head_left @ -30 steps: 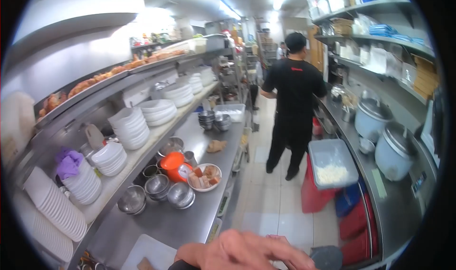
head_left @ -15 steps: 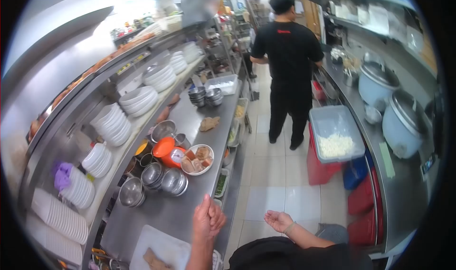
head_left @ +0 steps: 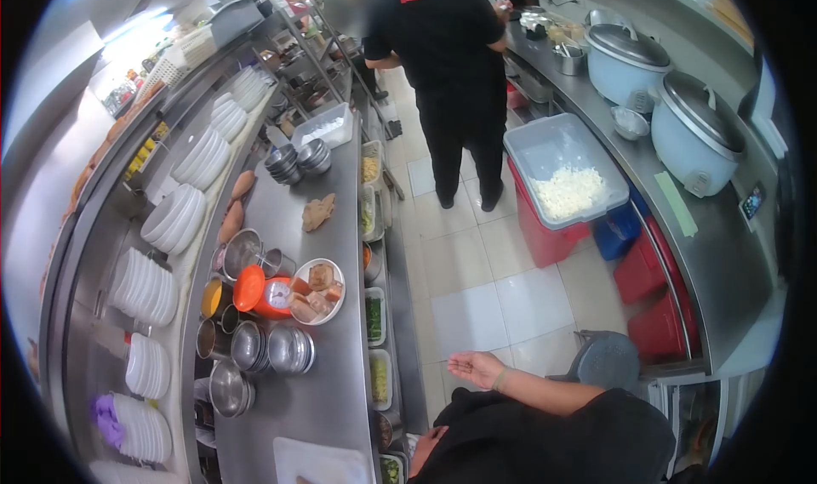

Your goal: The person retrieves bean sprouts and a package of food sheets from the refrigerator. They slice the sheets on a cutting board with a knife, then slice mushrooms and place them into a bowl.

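Note:
My right hand (head_left: 477, 369) is palm up over the floor tiles, its fingers apart and slightly curled, with nothing in it. A thin band circles that wrist. Low in the view, my left hand (head_left: 428, 450) lies against my dark clothing beside the counter edge; its fingers are mostly hidden. To the left, the steel counter (head_left: 332, 373) bears a white cutting board (head_left: 319, 463), stacked metal bowls (head_left: 290, 349), an orange scale (head_left: 276, 293) and a white bowl of pale chunks (head_left: 317, 301).
A person in black (head_left: 442, 50) stands ahead in the aisle, facing away. At right, a grey tub of white shreds (head_left: 568, 190) rests over red bins, near two rice cookers (head_left: 698, 122). A round grey stool top (head_left: 606, 363) is nearby. Plate stacks (head_left: 145, 284) line the left shelf.
The view has tilted down and turned. My hands, close together and high at first, have moved apart; the left has dropped from above the counter edge to my clothing. My right hand remains palm up.

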The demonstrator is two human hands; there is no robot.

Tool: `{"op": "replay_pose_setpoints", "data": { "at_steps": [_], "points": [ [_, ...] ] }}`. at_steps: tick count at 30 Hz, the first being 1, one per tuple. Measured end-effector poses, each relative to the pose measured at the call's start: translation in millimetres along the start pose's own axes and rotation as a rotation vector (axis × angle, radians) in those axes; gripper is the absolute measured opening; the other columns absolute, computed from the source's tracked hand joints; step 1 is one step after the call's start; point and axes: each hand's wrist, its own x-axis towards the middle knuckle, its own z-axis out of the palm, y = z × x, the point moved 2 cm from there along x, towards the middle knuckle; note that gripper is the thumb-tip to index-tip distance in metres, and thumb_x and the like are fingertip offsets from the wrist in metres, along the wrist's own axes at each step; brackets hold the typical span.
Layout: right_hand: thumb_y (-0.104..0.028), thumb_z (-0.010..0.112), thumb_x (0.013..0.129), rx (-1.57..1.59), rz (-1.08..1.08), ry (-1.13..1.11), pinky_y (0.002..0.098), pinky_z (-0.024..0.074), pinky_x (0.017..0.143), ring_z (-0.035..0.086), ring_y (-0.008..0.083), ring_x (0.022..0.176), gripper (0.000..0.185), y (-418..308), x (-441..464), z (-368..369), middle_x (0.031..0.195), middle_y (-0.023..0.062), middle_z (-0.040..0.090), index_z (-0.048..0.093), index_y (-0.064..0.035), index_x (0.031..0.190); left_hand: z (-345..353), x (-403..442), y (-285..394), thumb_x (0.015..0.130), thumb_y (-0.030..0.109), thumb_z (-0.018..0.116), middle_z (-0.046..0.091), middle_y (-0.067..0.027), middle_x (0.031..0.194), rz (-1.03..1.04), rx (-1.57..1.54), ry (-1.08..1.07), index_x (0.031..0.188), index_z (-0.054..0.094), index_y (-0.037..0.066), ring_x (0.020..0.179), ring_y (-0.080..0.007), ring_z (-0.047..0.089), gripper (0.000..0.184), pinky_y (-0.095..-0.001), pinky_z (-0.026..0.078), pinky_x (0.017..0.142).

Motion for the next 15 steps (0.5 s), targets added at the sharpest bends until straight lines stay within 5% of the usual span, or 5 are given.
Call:
{"op": "replay_pose_setpoints", "data": {
  "at_steps": [3,5,9,15],
  "points": [
    [-0.010,0.061,0.093,-0.020,-0.027,-0.071,0.0329,0.0540,0.090,0.063,0.0214,0.099,0.019,-6.5,-1.9,13.0,0.103,0.0136,0.063,0.059,0.0037,0.107,-39.2,8.0,41.6,0.089,0.052,0.058,0.068,-0.0216,0.109,-0.217,0.025,-0.109,0.119,0.066,0.008,0.110,-0.0355,0.063,0.053,-0.0381,0.046,0.095],
    [-0.011,0.062,0.093,-0.060,-0.056,-0.127,0.0328,0.0539,0.090,0.064,0.0204,0.096,0.020,-9.2,2.4,19.2,0.101,0.0119,0.064,0.060,0.0030,0.107,-55.5,25.1,44.1,0.091,0.046,0.060,0.071,-0.0180,0.099,-0.115,0.167,-0.022,0.114,0.066,0.000,0.098,-0.0314,0.068,0.051,-0.0375,0.049,0.088],
    [-0.012,0.057,0.096,-0.020,-0.078,-0.030,0.0323,0.0547,0.089,0.064,0.0211,0.097,0.020,-8.4,10.6,26.0,0.102,0.0125,0.064,0.060,0.0031,0.108,-79.7,51.2,51.8,0.089,0.047,0.057,0.064,-0.0272,0.114,-0.071,0.206,-0.009,0.119,0.062,-0.003,0.113,-0.0392,0.060,0.059,-0.0413,0.046,0.097],
    [-0.007,0.045,0.099,-0.010,-0.108,0.040,0.0357,0.0529,0.096,0.061,0.0264,0.109,0.026,-7.4,16.7,50.6,0.115,0.0179,0.060,0.052,0.0080,0.120,-103.2,67.4,66.3,0.090,0.047,0.060,0.065,-0.0252,0.112,0.093,0.270,0.021,0.120,0.064,0.000,0.109,-0.0368,0.062,0.055,-0.0397,0.047,0.095]
  ]
}}
